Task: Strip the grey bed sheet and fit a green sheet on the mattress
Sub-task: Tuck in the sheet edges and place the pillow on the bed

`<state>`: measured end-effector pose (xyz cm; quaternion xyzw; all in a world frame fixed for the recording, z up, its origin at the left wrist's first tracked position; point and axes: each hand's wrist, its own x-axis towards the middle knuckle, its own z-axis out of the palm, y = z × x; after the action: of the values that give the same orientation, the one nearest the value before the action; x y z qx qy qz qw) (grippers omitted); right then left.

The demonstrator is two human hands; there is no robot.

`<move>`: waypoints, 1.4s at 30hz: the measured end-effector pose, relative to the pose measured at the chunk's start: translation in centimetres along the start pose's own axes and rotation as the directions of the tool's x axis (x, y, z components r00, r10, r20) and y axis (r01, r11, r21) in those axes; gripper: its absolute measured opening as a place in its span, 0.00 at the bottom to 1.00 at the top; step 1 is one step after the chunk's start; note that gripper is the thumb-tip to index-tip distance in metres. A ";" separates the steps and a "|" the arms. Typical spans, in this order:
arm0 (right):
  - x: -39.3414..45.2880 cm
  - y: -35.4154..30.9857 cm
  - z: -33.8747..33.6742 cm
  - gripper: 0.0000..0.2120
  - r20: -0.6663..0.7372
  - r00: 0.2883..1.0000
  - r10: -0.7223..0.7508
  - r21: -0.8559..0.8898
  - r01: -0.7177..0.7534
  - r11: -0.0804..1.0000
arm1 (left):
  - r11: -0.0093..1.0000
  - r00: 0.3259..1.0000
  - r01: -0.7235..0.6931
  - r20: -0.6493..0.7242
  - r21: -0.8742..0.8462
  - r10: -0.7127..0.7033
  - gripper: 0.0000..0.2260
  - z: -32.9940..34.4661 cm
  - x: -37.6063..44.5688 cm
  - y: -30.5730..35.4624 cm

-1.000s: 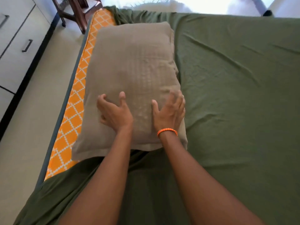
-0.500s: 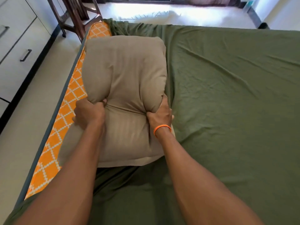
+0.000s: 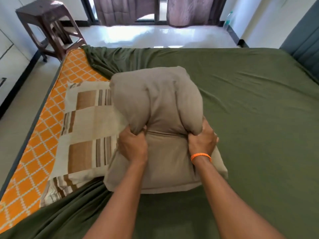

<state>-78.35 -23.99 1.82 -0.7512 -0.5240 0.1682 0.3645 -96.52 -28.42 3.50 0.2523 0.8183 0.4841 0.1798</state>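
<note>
The left hand (image 3: 133, 145) gripped the taupe pillow (image 3: 158, 121) with its fingers curled into the fabric, bunching a fold at the pillow's left side. The right hand (image 3: 202, 141) gripped the pillow's right side in the same way, fingers dug into the stuffing, an orange bracelet (image 3: 201, 156) round its wrist. Both grips squeezed the pillow at its middle, so that the far half bulged up and the near half lay flatter towards the person.

The pillow sat over the green sheet (image 3: 250, 118), near the bed's left edge and towards its near end. Just beside it on the left, and partly under it, lay a striped brown and cream pillow (image 3: 86, 131). The green sheet covered most of the mattress (image 3: 34, 161), wrinkled in places, but along the left edge it was pulled back, leaving a strip of the orange lattice-patterned mattress bare from the far left corner to the near end.

Beyond the far left corner stood a dark wooden stool (image 3: 46, 26) on the floor.
</note>
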 end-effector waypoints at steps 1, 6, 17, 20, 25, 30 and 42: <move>0.7 2.1 -1.6 0.36 -0.034 0.999 0.018 -0.020 -0.018 1.000 | 0.999 0.999 -0.013 0.046 -0.029 0.014 0.10 1.7 -2.1 0.4; 1.8 11.6 -8.5 0.28 -0.234 0.966 0.110 -0.208 -0.160 0.965 | 0.997 0.967 -0.076 0.245 0.027 0.067 0.13 7.8 -11.7 0.0; -2.2 15.9 -3.4 0.23 -0.041 0.997 0.068 -0.403 -0.079 0.912 | 0.989 0.931 -0.042 0.365 0.143 -0.014 0.18 7.1 -11.2 -7.7; -5.1 9.8 2.1 0.21 0.203 0.974 -0.102 -0.299 0.161 0.941 | 0.986 0.957 -0.003 0.287 0.166 -0.045 0.14 4.9 -5.9 -9.8; -9.5 1.5 10.5 0.20 0.477 0.841 -0.257 0.055 0.263 0.963 | 0.966 0.996 0.038 0.074 0.258 -0.059 0.12 -1.4 3.8 -13.6; -12.5 -5.0 17.8 0.28 0.703 0.707 -0.079 0.138 -0.026 0.990 | 0.896 0.984 0.177 -0.049 0.407 -0.172 0.26 -8.7 13.3 -17.6; -12.4 -13.6 25.7 0.27 0.693 0.680 0.242 0.003 -0.338 0.941 | 0.851 0.842 0.485 0.155 0.202 -0.517 0.43 -13.2 26.0 -22.1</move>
<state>-108.63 -23.20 -7.38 -0.6840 -0.4829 0.5219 0.1631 -129.87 -31.35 -11.16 0.0904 0.8679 0.3269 0.3628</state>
